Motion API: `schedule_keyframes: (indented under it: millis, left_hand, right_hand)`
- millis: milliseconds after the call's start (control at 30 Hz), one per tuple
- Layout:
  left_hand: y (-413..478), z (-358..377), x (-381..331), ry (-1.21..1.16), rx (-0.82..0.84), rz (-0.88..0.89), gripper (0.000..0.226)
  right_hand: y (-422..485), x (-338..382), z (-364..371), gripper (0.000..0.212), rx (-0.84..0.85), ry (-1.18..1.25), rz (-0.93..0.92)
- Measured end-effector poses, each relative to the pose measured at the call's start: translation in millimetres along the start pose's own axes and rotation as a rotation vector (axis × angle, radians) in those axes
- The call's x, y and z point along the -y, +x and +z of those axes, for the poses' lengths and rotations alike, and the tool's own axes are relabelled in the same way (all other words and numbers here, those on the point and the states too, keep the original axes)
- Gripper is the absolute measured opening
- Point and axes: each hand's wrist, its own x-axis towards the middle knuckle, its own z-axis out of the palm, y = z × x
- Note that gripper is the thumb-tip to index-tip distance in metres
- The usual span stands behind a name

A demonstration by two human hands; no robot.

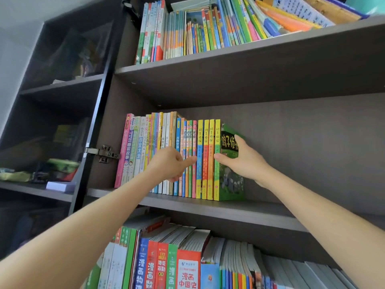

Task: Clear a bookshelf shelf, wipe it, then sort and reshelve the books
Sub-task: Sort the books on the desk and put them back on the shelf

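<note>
A row of upright books (166,155) fills the left part of the middle shelf (260,211) of a dark grey bookcase. At the row's right end stands a green-covered book (231,184) next to several yellow-spined ones (208,163). My right hand (241,159) holds the green book, thumb at its spine edge and fingers flat over its cover. My left hand (170,163) has its index finger stretched out onto the spine of a pink-topped book (194,142), the other fingers curled and holding nothing.
The right half of the middle shelf is bare. The upper shelf (229,59) holds packed and leaning books, and the lower shelf (187,263) is full of books. A glass door (62,101) with a hinge (104,153) hangs open at left.
</note>
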Motion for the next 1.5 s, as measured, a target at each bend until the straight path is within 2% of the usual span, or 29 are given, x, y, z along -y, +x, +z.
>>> schedule_keyframes:
  millis: [167,300,400,533,633,800,867,1067,1200,1300,1433,1500]
  left_hand:
    - [-12.8,-7.3,-7.1,0.046,-0.006,-0.007,0.057]
    - [-27.9,-17.5,-9.6,0.062,-0.029,-0.041,0.057]
    - [-40.6,-19.5,-12.8,0.04,-0.054,-0.077,0.055]
    - [-47.3,3.9,-28.1,-0.113,-0.022,-0.166,0.033]
    - [-43.6,30.0,-37.8,-0.111,-0.012,-0.182,0.024]
    - [-34.6,50.1,-36.6,-0.091,-0.071,-0.201,0.024]
    - [-33.2,52.2,-37.5,-0.088,-0.101,-0.186,0.025]
    - [-25.3,45.8,-44.0,-0.138,-0.107,-0.253,0.009]
    - [-27.7,46.6,-45.0,-0.155,-0.094,-0.232,0.013]
    - [-32.2,49.2,-41.4,-0.2,-0.069,-0.204,0.025]
    - [-32.6,39.1,-34.6,-0.271,-0.03,-0.214,0.034]
    - [-30.2,34.2,-30.3,-0.321,-0.001,-0.215,0.039]
  right_hand:
    - [-12.9,10.8,-9.7,0.083,-0.033,-0.013,-0.022]
    - [-24.5,13.5,-12.5,0.062,-0.076,-0.077,-0.013]
    - [-30.3,10.4,-12.9,0.059,-0.092,-0.107,0.045]
    - [-20.1,2.7,3.5,0.055,0.016,-0.034,0.125]
    - [-9.2,4.3,23.5,0.07,0.05,0.039,0.163]
    - [8.2,9.3,57.0,0.114,0.061,-0.058,0.188]
    - [15.5,11.0,61.4,0.124,0.092,-0.111,0.205]
    - [31.6,8.3,55.0,0.121,0.278,-0.19,0.181]
    - [18.6,9.5,55.9,0.116,0.145,-0.225,0.147]
    - [12.2,8.0,58.8,0.113,0.057,-0.245,0.132]
    - [19.6,14.2,70.1,0.125,0.006,-0.265,0.238]
    - [19.2,18.8,76.5,0.122,-0.056,-0.284,0.268]
